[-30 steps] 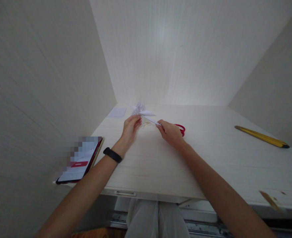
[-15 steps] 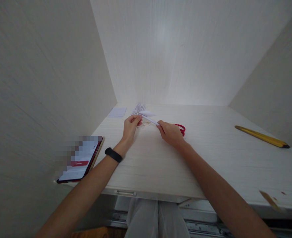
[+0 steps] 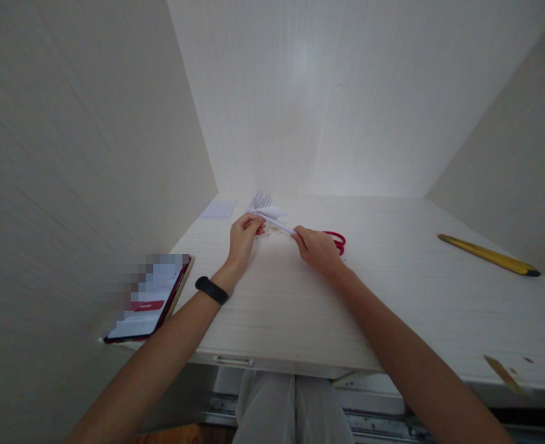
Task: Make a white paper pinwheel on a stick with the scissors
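Observation:
My left hand (image 3: 243, 237), with a black band on its wrist, is closed in a pinch at the upper end of a thin white paper stick (image 3: 279, 224). That stick carries a white folded paper piece (image 3: 266, 208) with cut, fringe-like edges at its far end. My right hand (image 3: 317, 248) grips the lower end of the same stick with closed fingers. Both hands rest low over the pale wooden desk (image 3: 392, 290). Red-handled scissors (image 3: 337, 240) lie just behind my right hand, partly hidden by it.
A phone (image 3: 149, 301) with a lit screen lies at the desk's left front corner. A small white paper square (image 3: 219, 209) sits at the back left. A yellow ruler (image 3: 487, 254) lies at the right. A brown sliver (image 3: 501, 372) rests near the front right edge. Walls enclose three sides.
The fringed paper piece was blurred by motion a second ago and now looks still. Both hands keep the same hold and have barely shifted.

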A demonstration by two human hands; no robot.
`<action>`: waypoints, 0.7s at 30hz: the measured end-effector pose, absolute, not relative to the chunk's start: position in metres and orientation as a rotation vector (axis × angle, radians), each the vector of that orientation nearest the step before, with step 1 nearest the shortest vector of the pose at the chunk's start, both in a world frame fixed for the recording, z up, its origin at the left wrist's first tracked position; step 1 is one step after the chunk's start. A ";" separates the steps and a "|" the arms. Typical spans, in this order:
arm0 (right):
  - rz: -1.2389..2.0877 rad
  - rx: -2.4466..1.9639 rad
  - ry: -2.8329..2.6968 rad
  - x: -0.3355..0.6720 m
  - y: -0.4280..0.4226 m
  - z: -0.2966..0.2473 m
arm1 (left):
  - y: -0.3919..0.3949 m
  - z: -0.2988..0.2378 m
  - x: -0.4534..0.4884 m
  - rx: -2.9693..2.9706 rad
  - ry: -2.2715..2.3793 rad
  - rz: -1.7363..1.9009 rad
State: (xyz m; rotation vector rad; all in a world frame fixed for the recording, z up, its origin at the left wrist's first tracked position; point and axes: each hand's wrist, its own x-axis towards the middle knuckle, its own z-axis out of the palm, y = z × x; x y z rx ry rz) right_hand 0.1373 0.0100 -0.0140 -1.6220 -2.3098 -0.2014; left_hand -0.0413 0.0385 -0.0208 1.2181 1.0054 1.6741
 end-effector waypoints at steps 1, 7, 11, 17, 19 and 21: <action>-0.200 -1.625 -2.312 0.137 0.010 -0.014 | 0.038 -0.020 -0.041 1.209 0.998 1.678; -0.198 -1.640 -2.312 0.137 0.010 -0.014 | 0.036 -0.018 -0.040 1.176 0.988 1.683; -0.183 -1.647 -2.288 0.138 0.011 -0.015 | 0.037 -0.017 -0.038 1.206 1.010 1.659; -0.152 -1.628 -2.239 0.140 0.011 -0.013 | 0.036 -0.018 -0.036 1.226 1.064 1.622; -0.132 -1.622 -2.228 0.140 0.011 -0.012 | 0.036 -0.017 -0.038 1.235 1.074 1.688; -0.112 -1.607 -2.215 0.141 0.011 -0.011 | 0.037 -0.014 -0.042 1.234 1.078 1.792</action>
